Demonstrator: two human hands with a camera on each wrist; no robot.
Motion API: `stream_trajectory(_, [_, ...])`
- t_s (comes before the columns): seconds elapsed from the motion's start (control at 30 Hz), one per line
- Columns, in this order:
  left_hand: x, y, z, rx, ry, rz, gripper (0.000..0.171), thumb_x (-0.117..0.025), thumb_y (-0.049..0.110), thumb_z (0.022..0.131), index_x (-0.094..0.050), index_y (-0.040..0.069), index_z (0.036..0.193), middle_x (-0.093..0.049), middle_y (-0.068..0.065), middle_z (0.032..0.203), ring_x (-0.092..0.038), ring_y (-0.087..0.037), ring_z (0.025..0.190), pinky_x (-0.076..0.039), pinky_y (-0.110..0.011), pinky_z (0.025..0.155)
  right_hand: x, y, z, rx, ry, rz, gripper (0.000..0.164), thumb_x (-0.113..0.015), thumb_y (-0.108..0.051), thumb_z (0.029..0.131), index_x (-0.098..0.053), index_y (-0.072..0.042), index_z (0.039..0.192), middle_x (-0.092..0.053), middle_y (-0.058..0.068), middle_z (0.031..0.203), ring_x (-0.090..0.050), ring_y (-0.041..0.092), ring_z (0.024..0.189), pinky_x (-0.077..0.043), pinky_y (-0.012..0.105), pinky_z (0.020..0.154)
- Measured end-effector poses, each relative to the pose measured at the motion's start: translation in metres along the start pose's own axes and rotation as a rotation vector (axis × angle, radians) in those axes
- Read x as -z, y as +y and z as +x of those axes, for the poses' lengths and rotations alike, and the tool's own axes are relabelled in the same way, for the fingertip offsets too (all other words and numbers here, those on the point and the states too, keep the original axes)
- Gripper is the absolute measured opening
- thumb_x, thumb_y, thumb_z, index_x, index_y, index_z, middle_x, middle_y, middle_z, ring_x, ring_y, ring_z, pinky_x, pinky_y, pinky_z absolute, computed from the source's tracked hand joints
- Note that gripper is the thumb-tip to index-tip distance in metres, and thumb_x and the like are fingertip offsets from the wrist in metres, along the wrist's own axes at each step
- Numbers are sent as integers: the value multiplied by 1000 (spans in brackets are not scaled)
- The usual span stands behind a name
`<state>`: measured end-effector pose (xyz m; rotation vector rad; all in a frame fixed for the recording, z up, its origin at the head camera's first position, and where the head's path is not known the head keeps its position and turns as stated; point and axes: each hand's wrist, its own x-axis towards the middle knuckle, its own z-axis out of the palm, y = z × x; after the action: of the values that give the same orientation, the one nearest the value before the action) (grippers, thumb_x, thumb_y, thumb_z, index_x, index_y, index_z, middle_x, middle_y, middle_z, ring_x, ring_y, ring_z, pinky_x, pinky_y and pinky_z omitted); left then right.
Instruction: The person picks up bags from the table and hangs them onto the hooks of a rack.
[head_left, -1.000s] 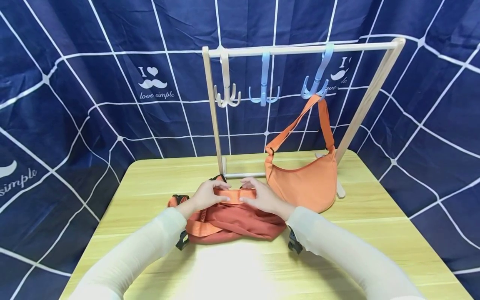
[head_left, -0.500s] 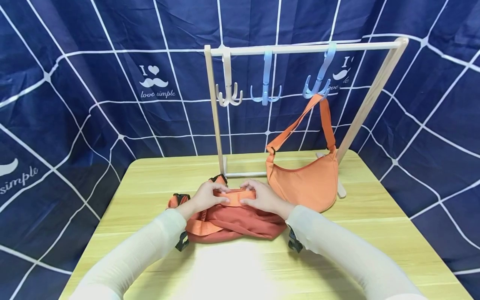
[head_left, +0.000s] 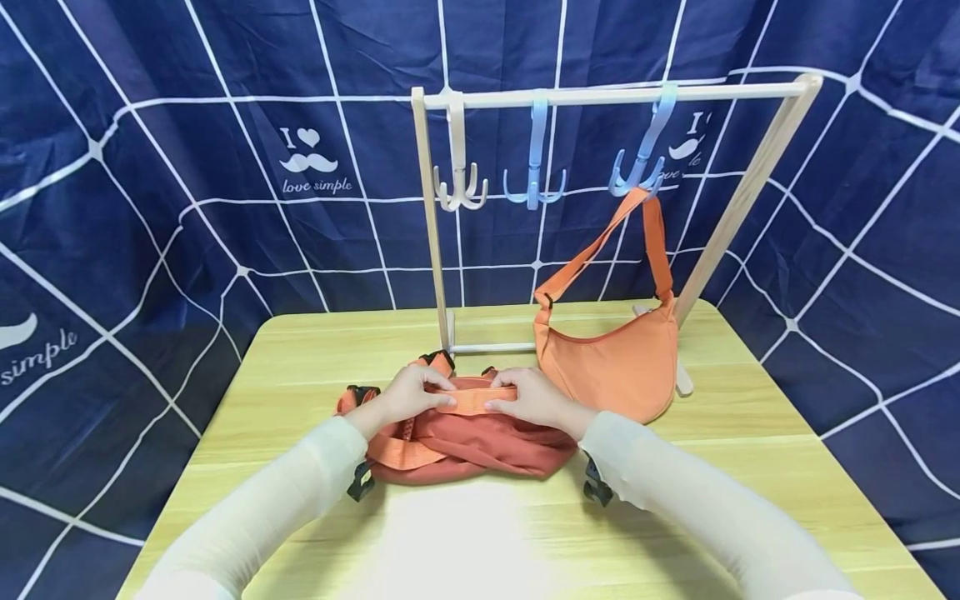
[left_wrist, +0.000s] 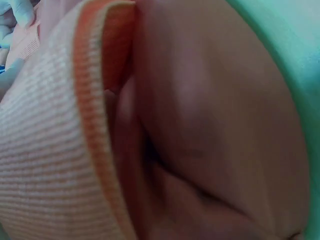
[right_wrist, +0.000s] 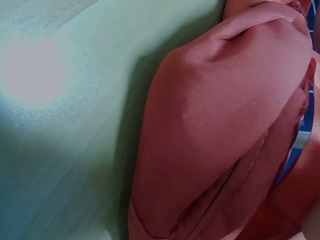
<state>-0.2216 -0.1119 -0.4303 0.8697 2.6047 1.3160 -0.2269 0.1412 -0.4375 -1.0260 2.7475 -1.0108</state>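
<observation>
A rust-red fabric bag (head_left: 487, 450) with orange webbing and black buckles lies crumpled at the middle of the table. My left hand (head_left: 408, 395) pinches an orange strap (head_left: 470, 402) at the bag's upper side, thumb in front and fingers behind. From the other end my right hand (head_left: 534, 398) pinches the same strap, leaving a short flat stretch between the two hands. The strap's ribbed face (left_wrist: 45, 140) fills the left part of the left wrist view. In the right wrist view the bag's smooth cloth (right_wrist: 215, 110) bulges over the tabletop, and the right fingers are mostly outside the picture.
Behind the hands stands a wooden rack (head_left: 607, 97) with a white hook (head_left: 458, 158) and two blue hooks on its bar. An orange shoulder bag (head_left: 615, 362) hangs from the right blue hook (head_left: 641, 154), close beside my right hand. Buckles (head_left: 362, 481) lie near both forearms.
My hands have drawn slightly apart along the strap, so a little more of it shows between them. The head view has shifted a little. The rack and the hanging bag stay put.
</observation>
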Motion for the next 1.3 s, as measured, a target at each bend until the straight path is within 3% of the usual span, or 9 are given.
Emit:
stream_trajectory(0.23, [2,0,-1,18,-32,-52,8,-72,12,85,-73,7,90,-69,0,86,-59,-11,77,-47,-29,69,7,-4,-3,20,29,46,14,-75,-29,84,-65,-20,81,-61,-13,78,-56,7,72,-47,30,71])
stream_trajectory(0.27, [4,7,-2,30,-33,-63,8,-71,11,86,-73,5,90,-68,-1,86,-59,-12,76,-47,-30,69,7,-5,-4,25,36,47,14,-75,-30,84,-66,-20,81,-61,-14,78,-57,7,73,-47,30,72])
stream_trajectory(0.47, [5,13,-5,72,0,-94,9,-70,9,86,-71,2,91,-66,-7,88,-54,-17,77,-46,-32,68,12,-8,-4,53,48,87,13,-74,-31,84,-66,-20,83,-63,-14,81,-58,6,76,-48,30,74])
stream_trajectory(0.57, [5,9,-5,63,20,-96,8,-72,13,86,-71,6,90,-65,-2,88,-53,-14,78,-46,-30,68,15,-10,-4,67,61,118,12,-74,-30,84,-67,-20,85,-64,-13,83,-58,6,77,-48,30,74])
stream_trajectory(0.87, [14,19,-4,24,61,-109,4,-72,10,85,-71,7,87,-65,1,87,-54,-14,80,-45,-29,71,22,-16,-1,106,112,147,13,-76,-24,83,-69,-14,89,-66,-9,88,-60,9,84,-48,31,78])
stream_trajectory(1.07, [23,27,-1,0,102,-124,7,-71,9,86,-72,4,91,-67,-2,90,-55,-15,78,-45,-29,69,29,-24,5,118,141,185,11,-76,-20,83,-67,-14,84,-60,-8,77,-54,10,71,-45,30,68])
stream_trajectory(1.3, [35,34,4,-29,146,-129,7,-68,9,88,-69,3,91,-62,0,81,-48,-17,72,-40,-31,66,37,-33,14,93,182,201,11,-76,-21,83,-70,-13,89,-63,-8,77,-48,8,61,-42,27,59])
